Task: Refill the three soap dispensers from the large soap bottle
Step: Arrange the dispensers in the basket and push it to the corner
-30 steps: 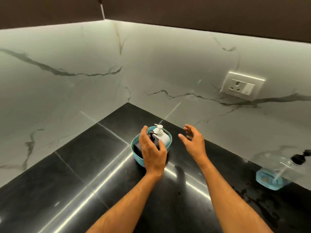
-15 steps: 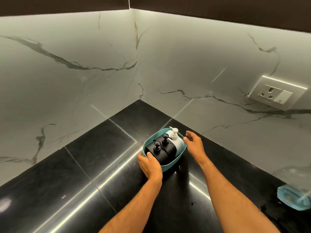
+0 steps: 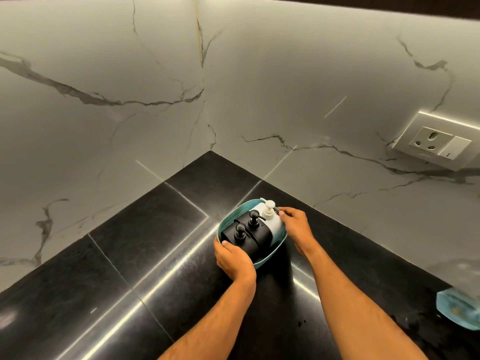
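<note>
Three soap dispensers are standing close together in a teal basket on the black counter, not far from the corner where the two marble walls are meeting. Two black dispensers with black pumps are sitting at the near-left end, and a white dispenser with a white pump at the far-right end. The left hand is gripping the basket's near rim, its thumb curling over the edge. The right hand is pinching the far rim beside the white dispenser. Bare counter is stretching to the left and toward the person. At the right edge, a blurred teal and clear thing is resting on the counter, well apart. A wall socket is sitting on the right wall.
</note>
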### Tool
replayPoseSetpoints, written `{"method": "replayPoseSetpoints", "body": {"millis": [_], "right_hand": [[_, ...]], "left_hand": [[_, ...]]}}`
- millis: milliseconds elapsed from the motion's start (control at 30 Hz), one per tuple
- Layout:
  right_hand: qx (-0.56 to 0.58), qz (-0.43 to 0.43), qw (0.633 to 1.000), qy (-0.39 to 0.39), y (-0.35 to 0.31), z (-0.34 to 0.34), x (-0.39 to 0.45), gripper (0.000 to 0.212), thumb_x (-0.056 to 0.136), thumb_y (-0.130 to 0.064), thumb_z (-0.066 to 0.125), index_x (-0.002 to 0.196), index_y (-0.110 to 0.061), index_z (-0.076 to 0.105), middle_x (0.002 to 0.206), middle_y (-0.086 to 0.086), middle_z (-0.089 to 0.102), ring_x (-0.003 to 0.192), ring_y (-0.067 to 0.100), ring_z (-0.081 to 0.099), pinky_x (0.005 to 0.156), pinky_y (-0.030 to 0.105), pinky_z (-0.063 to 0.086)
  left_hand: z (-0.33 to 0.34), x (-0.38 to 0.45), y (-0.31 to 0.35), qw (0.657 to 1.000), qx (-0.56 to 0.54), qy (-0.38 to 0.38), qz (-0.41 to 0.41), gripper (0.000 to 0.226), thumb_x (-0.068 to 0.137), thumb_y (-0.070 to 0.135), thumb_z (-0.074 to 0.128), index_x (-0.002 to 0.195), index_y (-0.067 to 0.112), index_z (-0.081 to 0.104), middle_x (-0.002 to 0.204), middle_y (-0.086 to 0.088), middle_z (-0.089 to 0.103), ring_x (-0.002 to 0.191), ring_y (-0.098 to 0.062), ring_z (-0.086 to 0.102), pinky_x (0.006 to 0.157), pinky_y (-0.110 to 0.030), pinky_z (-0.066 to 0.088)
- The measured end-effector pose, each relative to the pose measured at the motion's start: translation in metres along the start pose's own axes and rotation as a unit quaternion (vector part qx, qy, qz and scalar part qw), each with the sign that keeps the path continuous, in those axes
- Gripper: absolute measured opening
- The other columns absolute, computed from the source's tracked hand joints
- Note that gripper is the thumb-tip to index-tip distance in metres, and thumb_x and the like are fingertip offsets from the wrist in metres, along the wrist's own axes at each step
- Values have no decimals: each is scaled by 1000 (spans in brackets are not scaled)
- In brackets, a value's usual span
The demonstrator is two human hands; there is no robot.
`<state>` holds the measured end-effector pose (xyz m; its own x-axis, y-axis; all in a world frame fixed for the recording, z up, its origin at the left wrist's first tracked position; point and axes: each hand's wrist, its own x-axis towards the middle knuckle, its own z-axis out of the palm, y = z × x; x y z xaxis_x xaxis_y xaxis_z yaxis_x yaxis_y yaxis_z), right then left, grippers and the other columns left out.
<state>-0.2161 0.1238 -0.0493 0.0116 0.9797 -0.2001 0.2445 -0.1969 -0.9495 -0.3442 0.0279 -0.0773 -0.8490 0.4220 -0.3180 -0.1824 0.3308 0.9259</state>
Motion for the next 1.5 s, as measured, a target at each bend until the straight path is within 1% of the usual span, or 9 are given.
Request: {"method": "replayPoseSetpoints", "body": {"millis": [233,467,867,933,1000,1100,1200,1367,1500], "right_hand": [[-10,3,999,53,4,-21,2,42,92,1,55,77,-33,75,89,-10,74,94,14,68,83,32,55],[6,20,989,146,24,-75,7,37,84,-1,58,82,-30,81,86,-5,79,92,22,75,85,50,62],[25,62,946,317,43,-140,-13,36,78,7,61,67,-25,73,70,2,76,71,15,68,75,50,63],[14,74,938,339,43,-141,-16,36,77,7,59,66,-24,71,70,4,75,71,23,71,75,50,62],[7,80,934,349,42,-141,-19,37,79,8,56,68,-25,69,69,3,74,80,31,74,77,48,62],[5,83,934,347,41,-137,-24,32,81,11,57,83,-16,75,70,-8,70,77,21,72,83,44,63],[-2,85,935,345,42,-135,-25,30,83,12,56,94,-6,77,73,-8,69,77,16,70,85,41,62],[-43,83,938,334,39,-135,-22,34,82,9,57,73,-21,70,70,-2,71,83,28,74,81,47,63],[-57,92,935,337,37,-134,-22,26,83,8,56,80,-10,73,73,4,72,83,29,74,80,46,63]], "left_hand": [[13,1,17,996,23,-65,50,39,108,14,33,138,12,58,127,-14,66,118,-33,61,102,-53,52],[55,-10,49,971,84,-180,133,33,108,4,33,121,10,63,104,-3,63,97,-21,56,83,-34,45],[165,-9,65,863,178,-407,240,33,106,1,37,117,7,68,107,-16,69,98,-28,64,83,-40,52],[176,-9,68,849,191,-425,251,35,105,0,37,119,7,69,107,-15,70,96,-25,63,86,-41,54],[185,-7,71,835,200,-442,260,38,104,-1,37,122,8,69,110,-14,71,102,-25,64,91,-41,54],[194,0,74,817,203,-473,259,42,102,-4,37,124,9,70,113,-11,72,105,-23,65,91,-36,54],[197,6,74,813,205,-488,242,40,104,-1,38,125,11,70,115,-10,72,107,-24,65,93,-37,55],[195,16,62,822,203,-484,223,37,104,-2,40,122,8,71,112,-11,73,106,-26,67,94,-41,57],[197,17,63,823,201,-489,206,35,105,1,41,121,8,71,111,-12,73,105,-26,68,93,-42,57]]}}
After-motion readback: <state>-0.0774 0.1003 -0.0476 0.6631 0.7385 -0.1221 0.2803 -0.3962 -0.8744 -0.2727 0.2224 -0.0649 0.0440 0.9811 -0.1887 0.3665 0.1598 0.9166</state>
